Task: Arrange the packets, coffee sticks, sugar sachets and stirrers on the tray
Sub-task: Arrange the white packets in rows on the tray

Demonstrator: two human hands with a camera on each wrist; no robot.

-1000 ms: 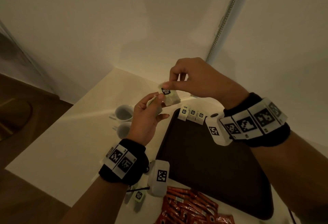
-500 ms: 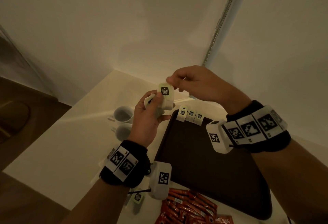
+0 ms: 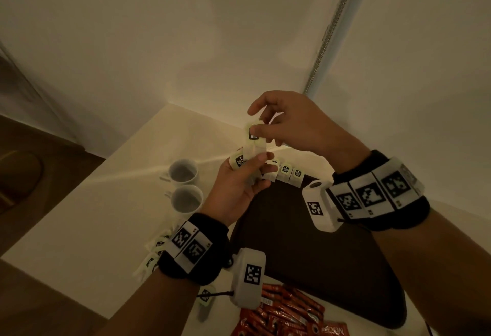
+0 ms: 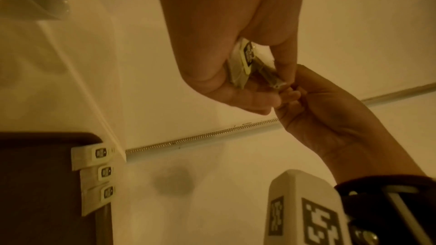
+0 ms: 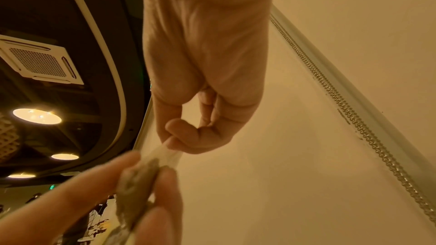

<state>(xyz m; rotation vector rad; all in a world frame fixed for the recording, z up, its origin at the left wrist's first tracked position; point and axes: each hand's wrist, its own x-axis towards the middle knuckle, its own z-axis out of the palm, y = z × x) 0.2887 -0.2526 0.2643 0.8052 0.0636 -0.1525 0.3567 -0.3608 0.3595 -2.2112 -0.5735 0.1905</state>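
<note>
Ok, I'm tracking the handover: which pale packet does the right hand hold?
The upright packet, topmost, its top pinched by the right hand. The left hand grips a second packet lower; three placed packets line the tray's far edge.

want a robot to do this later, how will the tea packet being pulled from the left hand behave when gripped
Probably light: the right hand lifts the tea packet with a fingertip pinch. Likely thin and bendy, seen edge-on. Could slide against the other packets in the left hand.

The tray [image 3: 318, 242] lies on the surface [image 3: 93, 216], three packets [image 3: 285, 172] in a row along its far edge. Two cups [image 3: 184, 186] stand left of it, coffee sticks [image 3: 287, 311] near its near edge, and what seem more packets [image 3: 156, 253] at near left.
</note>
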